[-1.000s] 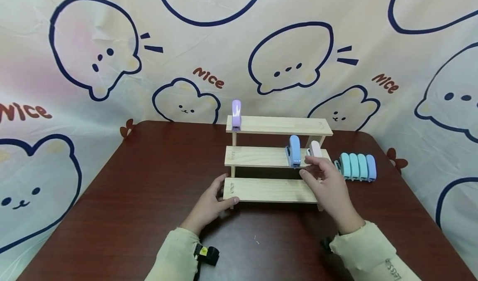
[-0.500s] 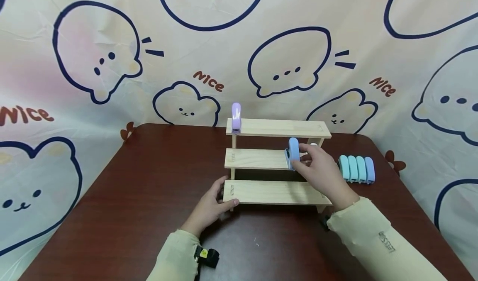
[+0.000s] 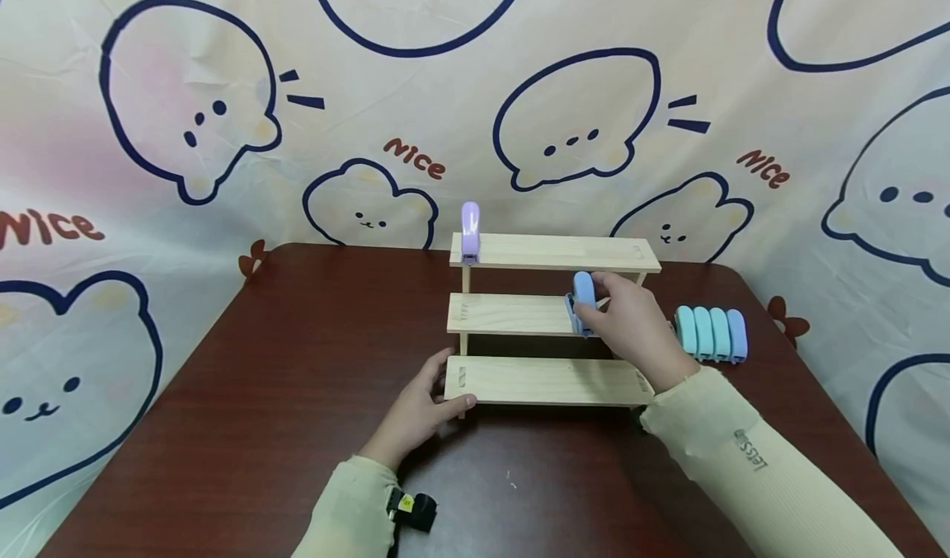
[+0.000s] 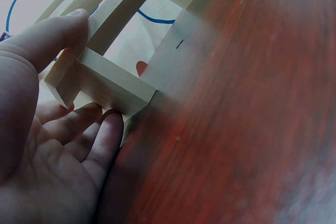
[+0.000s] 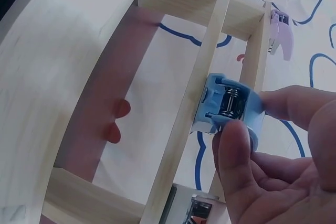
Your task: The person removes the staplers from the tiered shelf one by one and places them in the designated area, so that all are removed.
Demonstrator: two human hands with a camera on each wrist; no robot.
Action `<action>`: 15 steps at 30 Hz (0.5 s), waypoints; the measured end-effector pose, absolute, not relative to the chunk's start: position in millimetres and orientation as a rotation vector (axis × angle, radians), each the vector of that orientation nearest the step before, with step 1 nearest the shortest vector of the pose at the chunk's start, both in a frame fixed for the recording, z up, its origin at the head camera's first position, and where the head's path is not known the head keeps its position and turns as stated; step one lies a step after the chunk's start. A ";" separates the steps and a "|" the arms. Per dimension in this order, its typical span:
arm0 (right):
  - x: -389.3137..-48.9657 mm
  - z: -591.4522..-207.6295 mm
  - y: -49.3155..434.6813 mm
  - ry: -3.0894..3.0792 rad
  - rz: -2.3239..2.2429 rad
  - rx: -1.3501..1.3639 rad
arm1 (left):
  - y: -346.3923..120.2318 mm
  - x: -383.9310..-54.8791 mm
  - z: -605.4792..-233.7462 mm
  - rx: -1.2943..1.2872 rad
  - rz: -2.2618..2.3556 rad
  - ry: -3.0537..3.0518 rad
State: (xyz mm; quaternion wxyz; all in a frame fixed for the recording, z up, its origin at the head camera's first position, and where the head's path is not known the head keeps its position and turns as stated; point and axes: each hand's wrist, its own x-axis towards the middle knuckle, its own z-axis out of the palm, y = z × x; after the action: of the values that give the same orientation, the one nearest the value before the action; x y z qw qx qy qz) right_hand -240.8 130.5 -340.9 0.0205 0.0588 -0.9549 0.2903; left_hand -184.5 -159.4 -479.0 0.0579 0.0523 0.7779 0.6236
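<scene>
The hands are well apart, both on or over the three-tier stand of pale, bare wood [image 3: 549,381]. The left hand [image 3: 416,410] grips the near end of the lowest tier, its thumb on the board's edge and its fingers beneath and behind, against the short leg. The right hand [image 3: 631,315] pinches a light-blue, rounded plastic tool, stapler-like with a metal spring [image 5: 257,113], between thumb and fingers. That tool stands upright at the middle tier, ahead of the left hand and off to its right; whether its foot bears fully on the board cannot be told.

A white plastic tool with a metal mechanism [image 5: 182,203] sits just beside the pinched one, under the right hand and hidden by it from the head view. Well beyond the left hand, at its end of the top tier, stands a small lilac plastic tool [image 3: 470,232]. To the right of the right hand, a close row of three mint-green tools and one light-blue one [image 3: 711,333] stands on the dark reddish-brown worktop [image 3: 260,426].
</scene>
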 end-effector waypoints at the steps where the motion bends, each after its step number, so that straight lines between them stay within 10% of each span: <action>1: -241.2 -340.9 130.5 -2.957 0.902 0.184 | -159.4 -184.7 -478.5 0.159 1.887 2.361; 15: -224.0 -334.6 143.1 -2.842 0.935 0.262 | -160.2 -186.2 -480.0 0.192 1.902 2.335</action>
State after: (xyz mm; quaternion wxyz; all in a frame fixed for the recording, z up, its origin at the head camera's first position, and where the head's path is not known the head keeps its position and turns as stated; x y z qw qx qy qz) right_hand -224.0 143.1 -334.6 0.0693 0.0869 -0.9440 0.3106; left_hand -186.2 -160.2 -480.0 0.0621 0.0635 0.7722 0.6291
